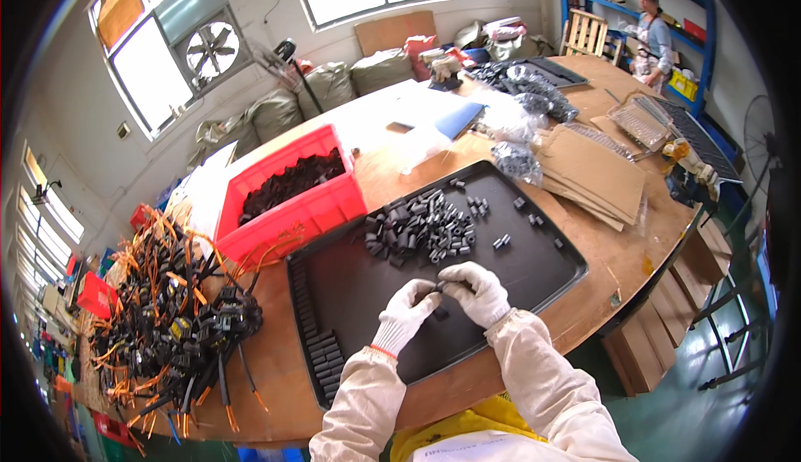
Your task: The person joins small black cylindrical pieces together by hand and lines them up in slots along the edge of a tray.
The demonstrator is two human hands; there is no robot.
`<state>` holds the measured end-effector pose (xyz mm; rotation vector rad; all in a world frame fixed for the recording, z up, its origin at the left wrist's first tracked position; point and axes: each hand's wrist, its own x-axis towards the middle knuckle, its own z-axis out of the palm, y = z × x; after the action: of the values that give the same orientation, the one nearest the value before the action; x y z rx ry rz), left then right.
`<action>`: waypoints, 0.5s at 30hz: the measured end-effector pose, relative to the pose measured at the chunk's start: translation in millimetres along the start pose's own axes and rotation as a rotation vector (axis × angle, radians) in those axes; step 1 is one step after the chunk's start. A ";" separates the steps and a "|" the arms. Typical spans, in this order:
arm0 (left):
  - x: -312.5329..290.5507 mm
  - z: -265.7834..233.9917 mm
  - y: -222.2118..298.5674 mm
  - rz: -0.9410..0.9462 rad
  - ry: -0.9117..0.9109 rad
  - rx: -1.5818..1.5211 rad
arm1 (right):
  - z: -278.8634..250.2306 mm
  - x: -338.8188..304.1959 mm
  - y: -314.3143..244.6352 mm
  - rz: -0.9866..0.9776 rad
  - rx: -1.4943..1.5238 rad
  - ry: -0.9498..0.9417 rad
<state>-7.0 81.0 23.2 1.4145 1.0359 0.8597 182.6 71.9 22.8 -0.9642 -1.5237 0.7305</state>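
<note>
Grip: both white-gloved hands meet over the near middle of the tray — the left hand [406, 313] and right hand [476, 291] pinch one small black plastic part [440, 286] between their fingertips, fingers clamped together on it.
Part: it sits at the point where the two gloves touch, raised just above the tray floor; its exact shape is too small to tell.
Sleeves: cream-coloured padded sleeves come in from the lower edge, over a yellow apron.
Tray: a wide shallow black plastic tray [551, 282] lies on the bench, directly under the hands.
Loose pile: a heap of small black cylindrical parts [421, 227] rests in the far half of the tray, with a few strays scattered to its right.
Sorted row: a neat line of black parts [321, 358] runs along the tray's near-left edge.
Bin: a red plastic crate [292, 203] filled with dark parts stands just beyond the tray's left corner.
Harnesses: a tangle of black connectors with orange wires [179, 312] lies on the left of the bench, near the tray.
Bench: a round brown wooden bench [626, 253] carries it all — flat cardboard sheets [596, 174] lie on its right side.
Far right: another person [655, 32] stands by blue shelving, well apart.
</note>
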 end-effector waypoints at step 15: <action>-10.3 4.0 5.3 0.026 0.068 0.048 | 2.7 -7.7 -3.2 0.086 -0.069 -0.047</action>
<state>-6.2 70.0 28.5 1.4503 1.0983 0.9119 179.6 63.7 21.4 -1.0769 -1.5646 0.7705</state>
